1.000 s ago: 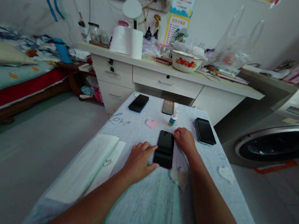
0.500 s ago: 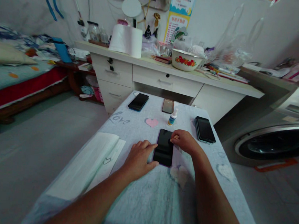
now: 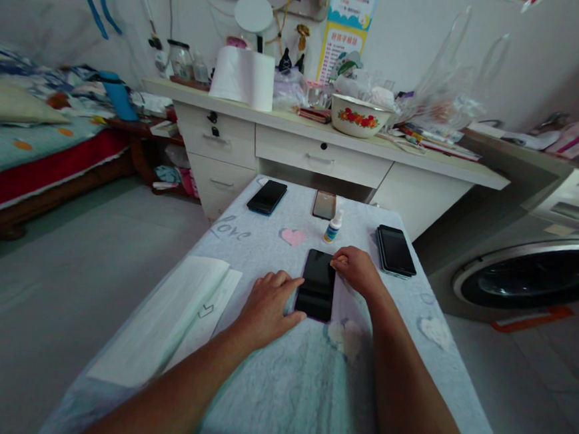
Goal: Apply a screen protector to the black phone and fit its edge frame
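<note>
A black smartphone [image 3: 318, 287] lies flat, screen up, on the cloth-covered table. My left hand [image 3: 268, 307] rests at its left side, thumb and forefinger spread and their tips at the phone's edge. At the upper right edge of the screen is my right hand [image 3: 354, 267], its fingers curled together in a pinch. Whatever is in those fingers is too small and covered to name. A small white bottle with a blue and yellow label [image 3: 333, 227] stands just beyond the phone. Behind the bottle lies a phone case [image 3: 325, 205].
Another phone [image 3: 267, 197] lies at the far left of the table, and stacked phones [image 3: 397, 251] sit at the right. White paper sheets [image 3: 166, 321] cover the left edge. A white desk [image 3: 324, 156] borders the far end; a washing machine [image 3: 545, 210] stands right.
My right hand has shifted slightly up along the phone's right edge, still pinched. My left hand and the phone keep their places; the whole view has drifted a little.
</note>
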`<state>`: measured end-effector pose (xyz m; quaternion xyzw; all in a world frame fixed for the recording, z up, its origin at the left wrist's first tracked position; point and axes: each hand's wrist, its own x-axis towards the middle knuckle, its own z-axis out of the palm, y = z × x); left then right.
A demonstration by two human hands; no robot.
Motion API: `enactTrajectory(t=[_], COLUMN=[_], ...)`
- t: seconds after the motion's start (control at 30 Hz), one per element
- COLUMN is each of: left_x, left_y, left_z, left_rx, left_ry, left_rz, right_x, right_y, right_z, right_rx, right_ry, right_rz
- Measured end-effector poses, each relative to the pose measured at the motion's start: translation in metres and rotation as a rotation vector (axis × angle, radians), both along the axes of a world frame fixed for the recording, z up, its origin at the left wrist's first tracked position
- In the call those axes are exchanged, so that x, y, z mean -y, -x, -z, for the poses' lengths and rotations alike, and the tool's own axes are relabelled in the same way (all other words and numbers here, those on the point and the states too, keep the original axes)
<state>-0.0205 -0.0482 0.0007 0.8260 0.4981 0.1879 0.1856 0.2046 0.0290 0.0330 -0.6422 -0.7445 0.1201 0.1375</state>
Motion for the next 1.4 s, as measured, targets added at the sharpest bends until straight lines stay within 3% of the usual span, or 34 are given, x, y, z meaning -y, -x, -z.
enactTrajectory(t=[0.2, 0.33, 0.8, 0.9, 1.23, 1.4], left_x=[-0.001, -0.001, 0.000, 0.000, 0.000, 0.000], left_y=[0.000, 0.000, 0.000, 0.000, 0.000, 0.000], left_z=[0.001, 0.000, -0.001, 0.000, -0.003, -0.004], left_rx=[0.006, 0.004, 0.001, 0.001, -0.002, -0.004], left_ry=[0.002, 0.000, 0.007, 0.003, 0.005, 0.011], left_rz=[-0.006, -0.007, -0.007, -0.005, -0.004, -0.006], right_x=[-0.006, -0.005, 0.010, 0.011, -0.007, -0.010], right_y=[0.006, 0.013, 0.024, 0.024, 0.018, 0.027], right_z=[0.020, 0.022, -0.006, -0.008, 0.012, 0.015], right_rx=[-0.016, -0.025, -0.125, -0.135, 0.025, 0.077], right_ry=[-0.140, -0.178, 0.093, 0.132, -0.079, -0.121], right_rz=[0.165, 0.183, -0.280, -0.321, 0.028, 0.099])
